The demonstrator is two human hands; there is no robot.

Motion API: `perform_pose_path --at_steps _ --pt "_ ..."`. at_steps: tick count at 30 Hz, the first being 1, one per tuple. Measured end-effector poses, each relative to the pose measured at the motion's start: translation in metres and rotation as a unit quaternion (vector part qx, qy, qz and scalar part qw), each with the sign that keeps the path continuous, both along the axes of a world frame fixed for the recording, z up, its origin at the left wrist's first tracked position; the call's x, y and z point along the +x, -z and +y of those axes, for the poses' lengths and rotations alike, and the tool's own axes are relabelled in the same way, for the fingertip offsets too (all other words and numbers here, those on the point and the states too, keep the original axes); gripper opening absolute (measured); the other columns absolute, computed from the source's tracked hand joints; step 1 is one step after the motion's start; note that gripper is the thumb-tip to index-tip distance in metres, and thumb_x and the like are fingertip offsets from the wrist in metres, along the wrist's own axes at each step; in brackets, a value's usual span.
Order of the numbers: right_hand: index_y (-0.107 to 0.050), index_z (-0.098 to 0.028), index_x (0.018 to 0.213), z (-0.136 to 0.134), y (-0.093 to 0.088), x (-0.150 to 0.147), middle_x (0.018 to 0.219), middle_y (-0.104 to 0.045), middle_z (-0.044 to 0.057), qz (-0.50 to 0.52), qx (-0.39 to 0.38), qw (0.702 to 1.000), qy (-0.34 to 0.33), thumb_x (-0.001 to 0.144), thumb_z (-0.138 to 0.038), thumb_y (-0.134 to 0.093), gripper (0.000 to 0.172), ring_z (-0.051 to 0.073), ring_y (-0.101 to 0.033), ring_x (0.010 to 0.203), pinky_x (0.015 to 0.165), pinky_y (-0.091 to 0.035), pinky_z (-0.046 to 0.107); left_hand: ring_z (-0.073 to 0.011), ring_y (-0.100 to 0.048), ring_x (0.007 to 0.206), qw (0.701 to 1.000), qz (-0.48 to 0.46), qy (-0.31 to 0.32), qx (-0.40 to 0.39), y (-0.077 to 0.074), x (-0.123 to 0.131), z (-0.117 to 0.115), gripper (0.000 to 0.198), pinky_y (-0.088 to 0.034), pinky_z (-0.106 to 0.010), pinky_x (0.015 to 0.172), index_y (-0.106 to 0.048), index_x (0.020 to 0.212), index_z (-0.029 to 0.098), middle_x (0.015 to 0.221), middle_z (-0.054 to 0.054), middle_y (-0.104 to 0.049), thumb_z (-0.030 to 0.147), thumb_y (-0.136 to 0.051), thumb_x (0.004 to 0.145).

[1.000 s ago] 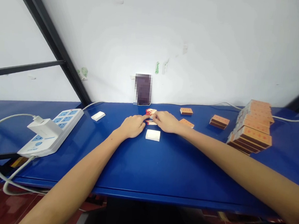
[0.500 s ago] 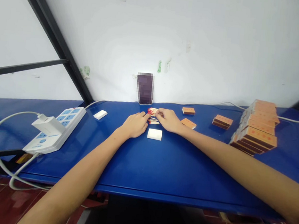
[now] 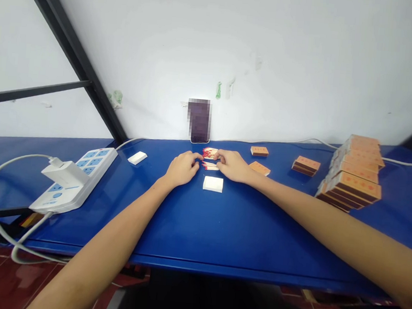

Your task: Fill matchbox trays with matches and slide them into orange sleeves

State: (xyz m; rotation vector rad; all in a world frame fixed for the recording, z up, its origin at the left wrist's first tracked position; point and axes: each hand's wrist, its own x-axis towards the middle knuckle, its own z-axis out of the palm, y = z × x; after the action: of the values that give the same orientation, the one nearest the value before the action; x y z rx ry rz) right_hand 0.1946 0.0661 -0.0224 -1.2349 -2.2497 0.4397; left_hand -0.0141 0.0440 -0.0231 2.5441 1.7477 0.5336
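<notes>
Red-headed matches (image 3: 210, 153) lie in a pile on the blue table, with a smaller row of matches (image 3: 210, 166) just nearer to me. My left hand (image 3: 183, 167) is at the left of the pile, its thumb and forefinger apart and the forefinger tip close to the red heads. From the right, my right hand (image 3: 233, 166) has its fingers curled on the bare stick ends of the matches; its fingertips are partly hidden. A white matchbox tray (image 3: 213, 184) sits right in front of the matches. Beside my right hand rests an orange matchbox sleeve (image 3: 260, 168), partly covered by that hand.
A blurred-out phone (image 3: 199, 122) leans on the wall. Another white tray (image 3: 137, 157) lies at left, near a power strip (image 3: 92, 168) with a plugged-in charger (image 3: 65, 173). Orange matchboxes (image 3: 259, 151) and a pair (image 3: 306, 165) stand at right, before a tall matchbox stack (image 3: 357, 180).
My left hand has drawn back slightly to the left, off the matches, and its thumb and forefinger have parted. More of the nearer row shows. My right hand stays almost in place.
</notes>
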Motion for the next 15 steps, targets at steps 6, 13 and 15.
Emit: perform_pose_path --at_steps 6,13,15 --pt "-0.065 -0.015 0.098 0.0020 0.0036 -0.0002 0.086 -0.066 0.004 -0.041 0.036 0.998 -0.007 0.079 -0.011 -0.051 0.024 0.015 -0.055 0.071 0.069 -0.037 0.025 -0.0208 -0.062 0.081 1.000 -0.012 -0.014 -0.002 -0.0005 0.0045 0.0023 0.029 -0.046 -0.031 0.071 -0.071 0.111 0.025 0.086 -0.003 -0.067 0.030 -0.050 0.092" --pt "-0.064 -0.015 0.100 0.0001 0.0075 -0.0010 0.092 -0.067 0.007 -0.042 0.062 0.997 -0.016 0.083 -0.011 -0.047 0.024 0.017 -0.058 0.079 0.072 -0.038 0.027 -0.0210 -0.062 0.081 1.000 -0.009 0.005 0.004 0.0012 0.0074 0.0007 0.031 -0.046 -0.031 0.072 -0.072 0.111 0.025 0.090 -0.004 -0.067 0.031 -0.048 0.092" --pt "-0.065 -0.015 0.099 0.0002 0.0065 -0.0005 0.094 -0.068 0.007 -0.019 0.059 0.998 -0.027 0.085 -0.010 -0.044 0.026 0.017 -0.059 0.083 0.074 -0.038 0.027 -0.0210 -0.062 0.084 1.000 -0.013 0.009 0.006 0.0007 0.0068 0.0002 0.033 -0.046 -0.032 0.076 -0.072 0.112 0.024 0.093 -0.005 -0.067 0.030 -0.045 0.093"
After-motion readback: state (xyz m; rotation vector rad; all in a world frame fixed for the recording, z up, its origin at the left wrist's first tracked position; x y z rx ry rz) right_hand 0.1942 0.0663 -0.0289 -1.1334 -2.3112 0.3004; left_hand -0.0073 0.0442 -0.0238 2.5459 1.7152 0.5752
